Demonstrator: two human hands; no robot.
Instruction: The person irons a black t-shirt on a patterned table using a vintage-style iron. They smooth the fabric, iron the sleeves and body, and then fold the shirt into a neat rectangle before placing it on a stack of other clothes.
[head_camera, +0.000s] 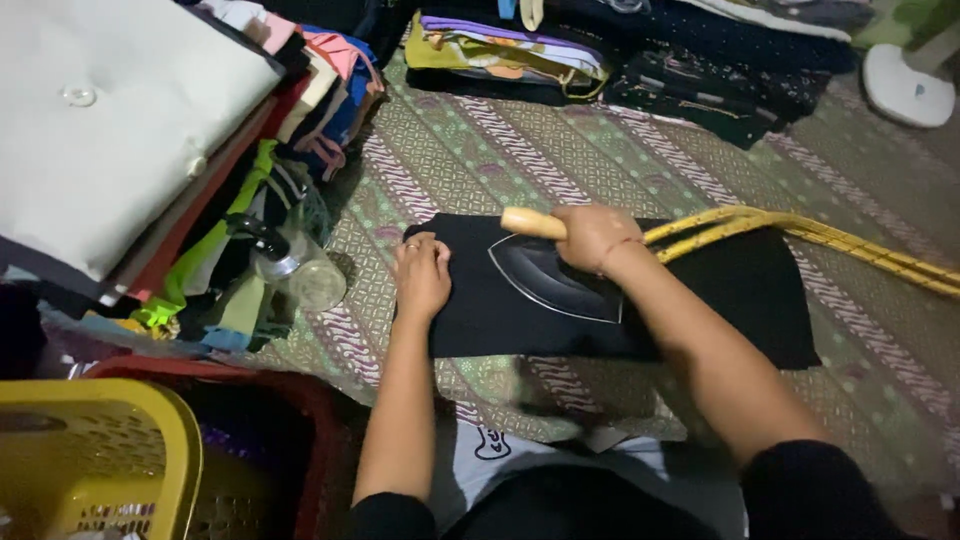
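A folded black cloth (700, 300) lies flat on a patterned green and pink mat (480, 150). On it rests a dark metal iron with a pale wooden handle (550, 275). The right hand (592, 236) is closed tightly around that handle, and a yellow braided cord (830, 240) trails away to the right. The left hand (420, 275) lies nearly flat, fingers together, pressing on the cloth's left edge. A clear spray bottle (300, 268) lies just beside the mat, and a yellow plastic basket (100, 450) sits nearer the person.

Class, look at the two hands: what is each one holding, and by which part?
The right hand grips the iron by its wooden handle. The left hand holds nothing; it presses flat on the black cloth.
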